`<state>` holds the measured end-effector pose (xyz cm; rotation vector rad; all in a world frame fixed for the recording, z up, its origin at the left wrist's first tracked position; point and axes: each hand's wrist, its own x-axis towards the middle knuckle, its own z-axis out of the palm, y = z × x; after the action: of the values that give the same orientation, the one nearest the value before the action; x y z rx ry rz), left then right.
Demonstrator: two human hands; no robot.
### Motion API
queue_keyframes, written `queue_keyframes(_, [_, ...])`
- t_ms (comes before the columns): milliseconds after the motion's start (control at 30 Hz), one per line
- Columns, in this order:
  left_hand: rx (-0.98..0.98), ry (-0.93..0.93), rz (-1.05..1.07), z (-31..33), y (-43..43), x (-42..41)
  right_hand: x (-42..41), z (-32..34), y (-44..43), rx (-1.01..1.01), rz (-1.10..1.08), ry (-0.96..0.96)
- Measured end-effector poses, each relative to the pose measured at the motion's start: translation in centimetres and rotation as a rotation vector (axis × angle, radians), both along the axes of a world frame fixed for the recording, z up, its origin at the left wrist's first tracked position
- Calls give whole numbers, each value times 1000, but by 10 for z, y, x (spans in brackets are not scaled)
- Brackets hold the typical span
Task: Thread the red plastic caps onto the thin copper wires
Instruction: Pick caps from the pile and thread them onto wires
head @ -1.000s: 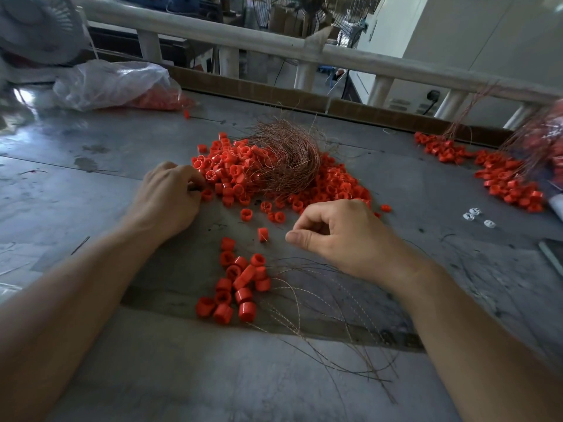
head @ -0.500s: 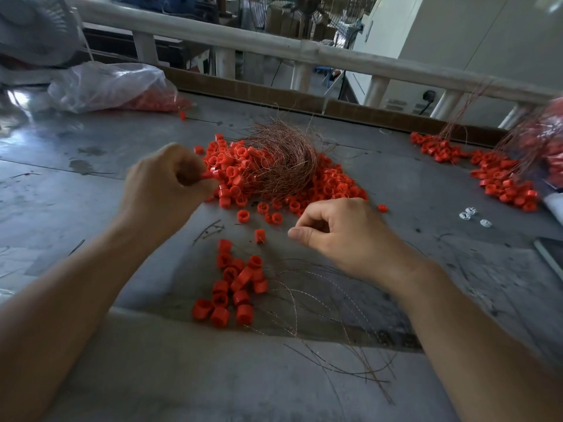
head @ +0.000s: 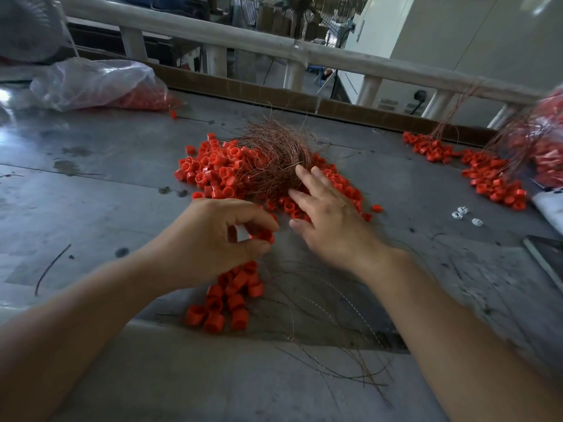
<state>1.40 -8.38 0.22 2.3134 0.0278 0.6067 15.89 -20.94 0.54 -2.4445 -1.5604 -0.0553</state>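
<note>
Red caps: short hollow cylinders, piled under tangled copper wires.

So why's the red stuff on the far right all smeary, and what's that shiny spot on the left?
Head view: the red bundle at the right edge is blurred, likely motion; head view, left edge: light glares off the table.

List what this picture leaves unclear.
Head view only:
Whether a wire runs through the red cap pinched by the left hand: fingers cover it.
Whether the right hand touches the wire tangle: motion blur.
The red heap at the right edge: blurred, cropped.
The white bits: too small.
</note>
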Motion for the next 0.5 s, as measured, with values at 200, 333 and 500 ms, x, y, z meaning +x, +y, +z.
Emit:
queue_keyframes(200, [21,-16,2,-2,0,-2,2,-5,3,35,4,38])
queue_keyframes(333, [22,5,12,-2,-1,-2,-1,-5,3,113,30,17])
queue_keyframes(500, [19,38,24,-2,-3,-3,2,-9,5,46,82,30])
